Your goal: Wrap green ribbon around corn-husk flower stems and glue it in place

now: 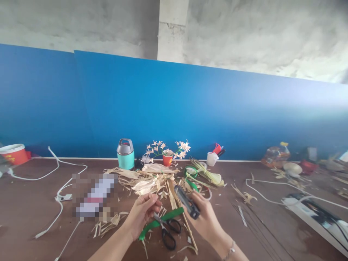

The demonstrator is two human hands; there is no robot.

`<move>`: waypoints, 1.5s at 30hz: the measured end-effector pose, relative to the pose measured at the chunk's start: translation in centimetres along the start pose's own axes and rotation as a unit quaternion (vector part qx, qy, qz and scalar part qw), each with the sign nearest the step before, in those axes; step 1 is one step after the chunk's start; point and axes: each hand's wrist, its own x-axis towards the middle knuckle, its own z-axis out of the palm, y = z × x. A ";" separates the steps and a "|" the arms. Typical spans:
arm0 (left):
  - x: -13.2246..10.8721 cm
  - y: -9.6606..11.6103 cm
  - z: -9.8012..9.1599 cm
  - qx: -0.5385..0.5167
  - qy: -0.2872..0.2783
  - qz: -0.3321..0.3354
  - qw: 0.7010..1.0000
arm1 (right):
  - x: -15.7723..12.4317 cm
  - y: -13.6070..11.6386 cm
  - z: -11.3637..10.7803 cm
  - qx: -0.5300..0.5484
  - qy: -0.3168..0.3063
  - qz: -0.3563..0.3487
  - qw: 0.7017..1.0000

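My left hand [143, 214] is closed in a pinch above the table, and anything between its fingertips is too small to make out. My right hand [203, 214] is wrapped round a dark stapler-like tool [187, 203]. Black-handled scissors [170, 231] lie below and between the hands, beside a strip of green tape [152, 225]. Dry husks [148, 184] are heaped just beyond the hands. Behind the heap, pale husk-like flowers on green stems stand in a small orange cup [167, 159].
A teal container [126, 156] and a white cup [212, 158] with tools stand by the blue partition [163, 108]. Green husks [210, 174] lie right of the heap. White cables [60, 192] cross the left side; a power strip and wires are at right.
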 end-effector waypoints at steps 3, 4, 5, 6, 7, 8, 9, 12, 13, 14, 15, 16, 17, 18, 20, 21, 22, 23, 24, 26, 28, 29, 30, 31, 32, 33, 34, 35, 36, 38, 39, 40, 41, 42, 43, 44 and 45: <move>0.1 -0.1 -0.1 0.011 0.014 0.006 1.000 | 0.1 -1.1 1.7 0.032 -0.057 -0.022 0.998; 0.1 -0.1 -0.1 0.013 0.014 0.009 1.000 | 0.1 -1.3 2.2 0.037 -0.068 -0.021 0.997; 0.2 -0.2 -0.1 0.015 0.011 0.011 1.000 | 0.1 -1.3 2.6 0.041 -0.074 -0.016 0.996; 0.2 -0.3 -0.1 0.016 0.008 0.014 1.000 | 0.0 -1.2 2.9 0.042 -0.076 -0.009 0.996; 0.2 -0.4 -0.1 0.015 0.005 0.015 1.000 | 0.0 -1.1 3.2 0.043 -0.077 -0.003 0.996; 0.3 -0.4 -0.1 0.013 0.004 0.015 1.000 | -0.1 -0.9 3.5 0.042 -0.077 0.002 0.996; 0.3 -0.5 0.0 0.010 0.003 0.015 1.000 | -0.3 -0.8 3.7 0.041 -0.077 0.004 0.996; 0.3 -0.7 0.2 0.001 0.006 0.014 1.000 | -0.5 -0.4 4.0 0.042 -0.083 0.002 0.996; 0.2 -0.7 0.3 0.002 0.008 0.013 1.000 | -0.6 -0.4 4.1 0.042 -0.085 0.004 0.995; 0.2 -0.7 0.4 0.004 0.009 0.012 1.000 | -0.6 -0.3 4.1 0.042 -0.086 0.007 0.995; 0.2 -0.7 0.4 0.005 0.010 0.010 1.000 | -0.6 -0.3 4.2 0.041 -0.086 0.011 0.995; 0.2 -0.7 0.5 0.005 0.011 0.009 1.000 | -0.7 -0.3 4.2 0.039 -0.086 0.015 0.995; 0.2 -0.6 0.5 0.004 0.010 0.007 1.000 | -0.7 -0.3 4.3 0.038 -0.088 0.018 0.995; 0.2 -0.7 0.5 0.002 0.010 0.005 1.000 | -0.7 -0.3 4.3 0.038 -0.089 0.021 0.995; 0.2 -0.7 0.4 0.003 0.009 0.001 1.000 | -0.7 -0.3 4.4 0.036 -0.091 0.023 0.995; 0.2 -0.8 0.4 0.005 0.008 0.001 1.000 | -0.7 -0.2 4.5 0.035 -0.091 0.025 0.995; 0.2 -0.9 0.3 0.008 0.008 0.002 1.000 | -0.7 -0.2 4.5 0.033 -0.090 0.026 0.995; 0.2 -0.9 0.3 0.010 0.006 0.002 1.000 | -0.7 -0.2 4.5 0.032 -0.088 0.027 0.995; 0.2 -1.0 0.2 0.011 0.005 0.002 1.000 | -0.7 -0.1 4.5 0.032 -0.086 0.027 0.995; 0.2 -1.0 0.2 0.012 0.003 0.001 1.000 | -0.7 -0.1 4.5 0.032 -0.085 0.028 0.996; 0.2 -1.0 0.1 0.014 0.004 0.000 1.000 | -0.7 0.0 4.6 0.032 -0.084 0.027 0.996; 0.2 -1.0 0.1 0.015 0.005 0.001 1.000 | -0.7 0.0 4.6 0.030 -0.084 0.027 0.996; 0.2 -0.9 0.1 0.017 0.006 0.000 1.000 | -0.7 0.0 4.6 0.027 -0.085 0.028 0.996; 0.3 -0.9 0.1 0.019 0.006 0.001 1.000 | -0.7 0.0 4.6 0.025 -0.085 0.029 0.996; 0.3 -1.0 0.1 0.020 0.006 0.002 1.000 | -0.7 0.0 4.6 0.022 -0.085 0.030 0.996; 0.3 -1.0 0.1 0.022 0.005 0.003 1.000 | -0.7 0.0 4.6 0.018 -0.086 0.033 0.996; 0.3 -1.0 0.1 0.024 0.003 0.005 1.000 | -0.8 0.0 4.6 0.015 -0.086 0.035 0.996; 0.3 -1.0 0.1 0.025 0.001 0.006 1.000 | -0.8 0.0 4.6 0.012 -0.087 0.037 0.995; 0.3 -1.0 0.2 0.025 0.000 0.007 1.000 | -0.8 0.0 4.6 0.010 -0.088 0.038 0.995; 0.2 -0.9 0.2 0.024 0.000 0.006 1.000 | -0.7 0.0 4.6 0.006 -0.090 0.039 0.995; 0.2 -0.9 0.2 0.023 0.001 0.003 1.000 | -0.7 0.0 4.6 0.005 -0.090 0.039 0.995; 0.2 -0.8 0.2 0.022 0.003 0.002 1.000 | -0.7 -0.1 4.6 0.004 -0.089 0.038 0.995; 0.2 -0.8 0.2 0.021 0.005 0.000 1.000 | -0.7 -0.1 4.6 0.004 -0.088 0.038 0.995; 0.1 -0.8 0.2 0.021 0.006 -0.001 1.000 | -0.7 -0.1 4.6 0.003 -0.087 0.037 0.996; 0.1 -0.8 0.2 0.022 0.006 -0.001 1.000 | -0.7 -0.1 4.6 0.002 -0.086 0.037 0.996; 0.1 -0.8 0.2 0.022 0.006 -0.001 1.000 | -0.7 -0.1 4.6 0.000 -0.085 0.037 0.996; 0.1 -0.8 0.1 0.023 0.006 -0.001 1.000 | -0.7 -0.1 4.6 -0.002 -0.084 0.037 0.996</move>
